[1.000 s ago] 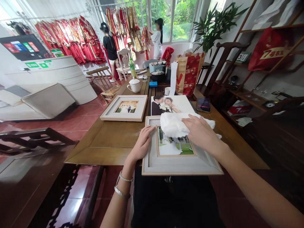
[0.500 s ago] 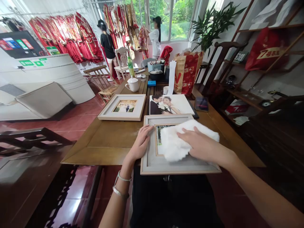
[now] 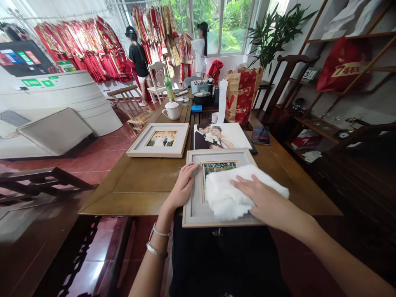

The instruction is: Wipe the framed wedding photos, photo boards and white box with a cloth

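Note:
A picture frame (image 3: 200, 218) with a pale border and a small photo inside rests at the table's near edge, its front part over my lap. My left hand (image 3: 185, 185) grips its left side, fingers curled over the edge. A fluffy white cloth (image 3: 225, 198) lies on the glass and covers the lower right of the photo. My right hand (image 3: 260, 194) holds the cloth down from above, fingers stretched over it. What the cloth covers is hidden.
A second picture frame (image 3: 136, 150) lies at the left of the wooden table (image 3: 123, 194). Beyond are a wedding photo print (image 3: 238, 136), a phone (image 3: 261, 135), a white teapot (image 3: 172, 110), a blue box (image 3: 196, 108) and a paper bag (image 3: 241, 95). Two people stand near hanging garments.
My right hand and the cloth have slid a little toward me, uncovering more of the photo's top. My left hand stays on the frame's edge.

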Demonstrator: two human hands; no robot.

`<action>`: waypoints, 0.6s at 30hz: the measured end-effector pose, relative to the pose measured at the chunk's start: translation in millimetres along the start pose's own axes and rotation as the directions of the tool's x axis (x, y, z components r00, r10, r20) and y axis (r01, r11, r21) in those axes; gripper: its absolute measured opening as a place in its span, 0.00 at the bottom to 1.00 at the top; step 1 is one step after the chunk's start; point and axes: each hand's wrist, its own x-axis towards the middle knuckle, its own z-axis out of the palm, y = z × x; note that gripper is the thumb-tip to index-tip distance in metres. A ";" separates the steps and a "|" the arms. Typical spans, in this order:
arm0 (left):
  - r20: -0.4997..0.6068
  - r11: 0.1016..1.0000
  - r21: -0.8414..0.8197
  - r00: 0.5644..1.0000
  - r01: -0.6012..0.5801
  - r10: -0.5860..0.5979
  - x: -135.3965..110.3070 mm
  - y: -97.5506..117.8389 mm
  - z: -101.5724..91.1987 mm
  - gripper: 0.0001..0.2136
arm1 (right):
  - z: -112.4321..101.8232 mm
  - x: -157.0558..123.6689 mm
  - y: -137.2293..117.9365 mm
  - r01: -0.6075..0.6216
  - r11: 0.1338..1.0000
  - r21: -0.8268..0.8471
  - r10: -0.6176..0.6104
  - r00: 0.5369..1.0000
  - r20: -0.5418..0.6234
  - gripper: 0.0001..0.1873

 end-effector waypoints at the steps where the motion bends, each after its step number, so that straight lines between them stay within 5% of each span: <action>1: -0.001 1.000 0.000 1.000 0.004 -0.004 -0.2 0.5 -0.2 0.22 | -0.8 11.5 3.9 -0.011 1.000 -0.008 0.011 0.999 -0.037 0.42; 5: -0.012 1.000 -0.008 1.000 -0.001 0.001 -1.3 1.0 -0.8 0.21 | -5.8 58.5 21.6 -0.033 0.999 -0.005 0.031 0.973 -0.229 0.39; 8: -0.020 1.000 -0.012 1.000 -0.006 0.005 -2.0 1.4 -1.4 0.21 | -10.5 86.4 28.0 0.001 1.000 -0.023 -0.007 0.969 -0.249 0.39; 14: -0.029 1.000 -0.021 0.999 0.017 -0.018 -3.3 3.6 -1.2 0.22 | -16.6 86.9 25.4 0.209 0.978 0.004 -0.208 0.977 -0.051 0.41; 18: -0.045 0.999 -0.035 0.999 0.015 -0.016 -3.5 0.7 0.3 0.22 | -22.4 50.7 14.8 0.380 0.895 0.233 -0.422 0.892 0.164 0.27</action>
